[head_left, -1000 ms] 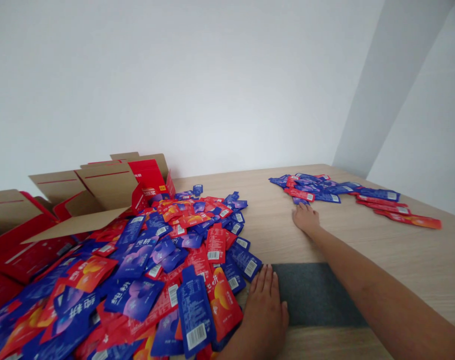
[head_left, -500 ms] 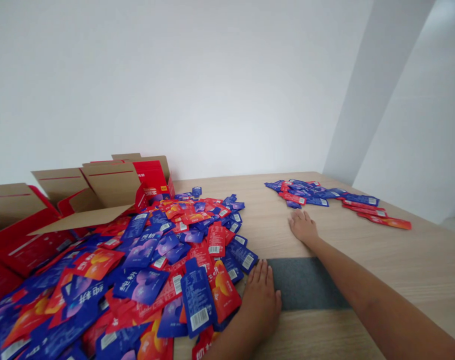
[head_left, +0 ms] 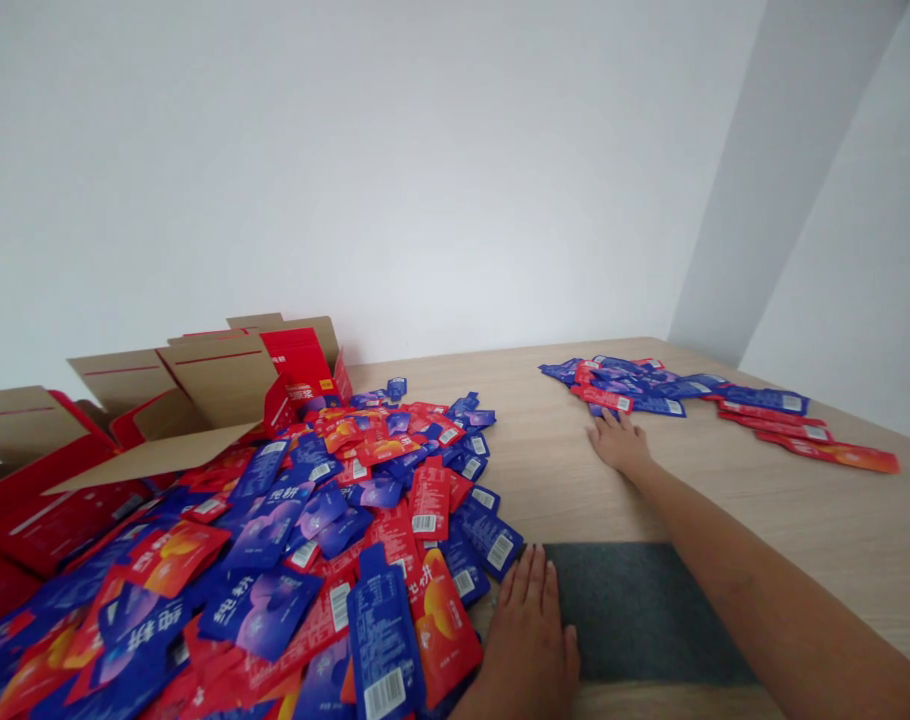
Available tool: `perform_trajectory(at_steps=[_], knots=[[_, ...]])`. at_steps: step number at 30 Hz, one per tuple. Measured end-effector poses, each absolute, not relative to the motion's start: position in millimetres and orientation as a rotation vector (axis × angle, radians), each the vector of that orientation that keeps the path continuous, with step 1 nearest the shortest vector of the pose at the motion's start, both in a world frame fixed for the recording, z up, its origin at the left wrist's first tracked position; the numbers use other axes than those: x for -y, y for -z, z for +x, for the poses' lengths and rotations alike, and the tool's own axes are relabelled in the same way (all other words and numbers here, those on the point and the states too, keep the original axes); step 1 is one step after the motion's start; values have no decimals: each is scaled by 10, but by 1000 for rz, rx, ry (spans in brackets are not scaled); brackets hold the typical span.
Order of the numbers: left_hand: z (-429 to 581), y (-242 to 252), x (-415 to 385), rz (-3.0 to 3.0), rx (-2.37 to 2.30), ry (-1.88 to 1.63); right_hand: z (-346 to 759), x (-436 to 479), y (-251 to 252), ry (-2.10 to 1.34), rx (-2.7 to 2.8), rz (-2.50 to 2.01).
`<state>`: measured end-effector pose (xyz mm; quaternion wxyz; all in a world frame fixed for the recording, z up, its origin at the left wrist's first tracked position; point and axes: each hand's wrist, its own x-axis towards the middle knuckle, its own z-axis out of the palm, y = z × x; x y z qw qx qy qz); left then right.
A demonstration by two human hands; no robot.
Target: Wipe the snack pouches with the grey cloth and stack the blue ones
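Head view: right hand (head_left: 618,441) outstretched flat near sachets (head_left: 635,385); left hand (head_left: 526,640) palm-down.

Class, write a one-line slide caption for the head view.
Left hand flat beside a sachet heap; right hand at a smaller sachet row on the wooden table.

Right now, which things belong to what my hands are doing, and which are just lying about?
In use: left hand, flat beside big sachet pile; right hand, at small sachet pile.
Lying about: grey mat, open cartons, table.
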<state>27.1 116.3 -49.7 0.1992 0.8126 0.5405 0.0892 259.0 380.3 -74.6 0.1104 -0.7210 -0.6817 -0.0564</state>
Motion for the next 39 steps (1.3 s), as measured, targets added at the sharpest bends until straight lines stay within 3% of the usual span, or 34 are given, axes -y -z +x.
perform_trajectory(at_steps=[16, 29, 34, 39], knots=[[267, 561, -1183, 2418, -1540, -312, 2415, -3049, 632, 311, 2083, -1852], [275, 530, -1164, 2565, -1584, -319, 2014, -934, -45, 193, 2402, -1314], [275, 510, -1144, 2584, -1595, -317, 1962, -988, 10, 110, 2344, -1354], [269, 535, -1131, 2606, -1598, -334, 1793, -1336, 410, 84, 2329, -1442]])
